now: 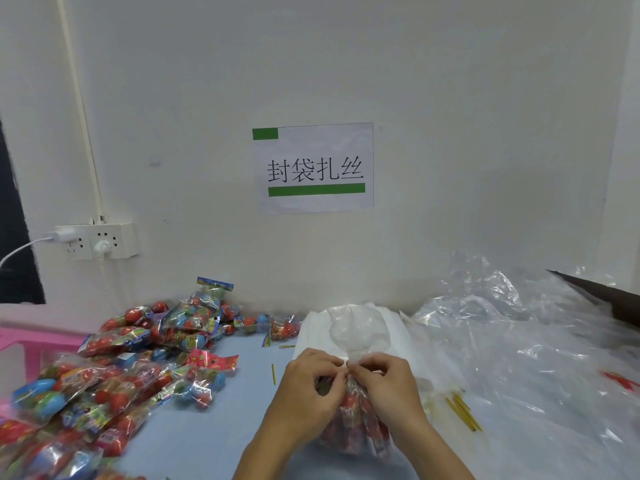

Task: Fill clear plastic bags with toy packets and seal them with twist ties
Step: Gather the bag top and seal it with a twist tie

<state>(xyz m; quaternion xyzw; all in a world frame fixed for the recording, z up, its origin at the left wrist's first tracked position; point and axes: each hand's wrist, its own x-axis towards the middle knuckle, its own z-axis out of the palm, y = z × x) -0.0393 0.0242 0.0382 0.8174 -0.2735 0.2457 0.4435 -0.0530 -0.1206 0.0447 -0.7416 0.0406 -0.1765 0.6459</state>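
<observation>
A clear plastic bag (356, 424) filled with red toy packets stands on the blue table in front of me. Its gathered neck rises between my hands, and the loose top (358, 332) flares open above them. My left hand (308, 389) and my right hand (381, 386) both pinch the neck at the same spot, fingertips meeting. A twist tie at the neck is hidden by my fingers. Several loose yellow twist ties (464, 412) lie right of the bag, and one single tie (273, 374) lies left of my left hand.
A big heap of toy packets (131, 368) covers the table's left side. Crumpled clear bags (519, 327) pile up on the right, with a white stack (311, 332) behind my hands. A pink stool (31, 341) stands far left. A wall socket (97, 240) hangs above.
</observation>
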